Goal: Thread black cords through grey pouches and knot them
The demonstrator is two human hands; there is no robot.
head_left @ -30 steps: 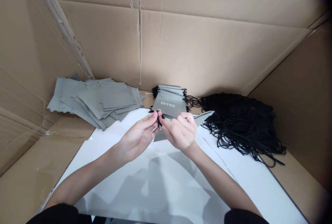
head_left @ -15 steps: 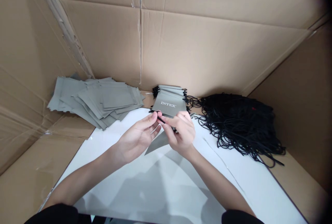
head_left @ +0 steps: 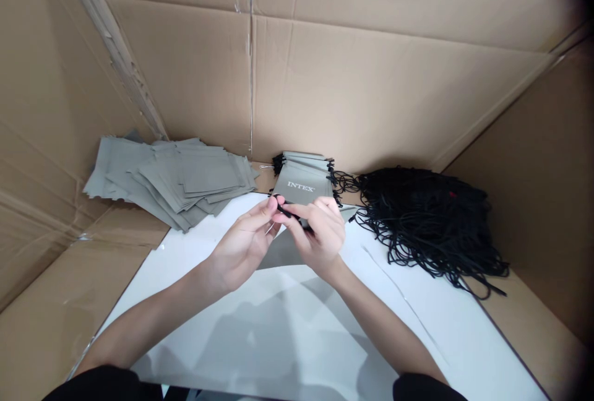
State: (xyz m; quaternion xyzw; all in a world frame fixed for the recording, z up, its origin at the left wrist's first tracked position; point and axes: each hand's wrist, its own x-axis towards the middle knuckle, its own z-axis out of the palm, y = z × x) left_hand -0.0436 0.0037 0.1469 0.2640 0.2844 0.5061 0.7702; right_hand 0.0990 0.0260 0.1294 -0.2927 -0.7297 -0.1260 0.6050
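Note:
Between my two hands a black cord is pinched, its end bent into a small loop at the left fingertips. My left hand has thumb and forefinger pressed on the cord. My right hand grips the same cord from the other side, fingers curled. Below and behind the fingers hangs a grey fabric pouch, largely covered by my hands. Just beyond them lies a stack of grey drawstring pouches, the top one printed INTEX, with black cords at both sides.
A fanned pile of grey pouches without visible cords lies at the left. On the right is a tangled heap of black cords. Cardboard walls enclose the back and sides of the white table.
Both hands have shifted slightly, the right one a little to the left along the cord. The grey pouch beneath has turned and shows a different edge.

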